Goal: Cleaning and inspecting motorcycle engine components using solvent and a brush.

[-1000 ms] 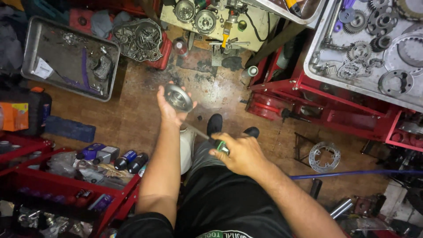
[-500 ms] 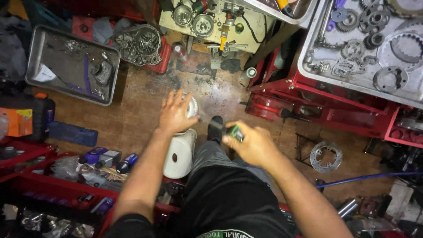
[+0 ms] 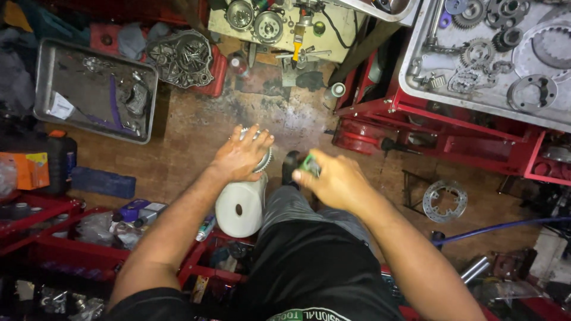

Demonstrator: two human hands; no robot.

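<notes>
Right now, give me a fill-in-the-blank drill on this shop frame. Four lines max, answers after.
1. The left hand presses a round metal part down on a white ____.
2. The right hand grips a small ____-coloured object.
3. The grey tray on the floor lies to the person's ____.
4. The loose brake disc lies flat on the ____.

Answers: paper roll; green; left; floor
</notes>
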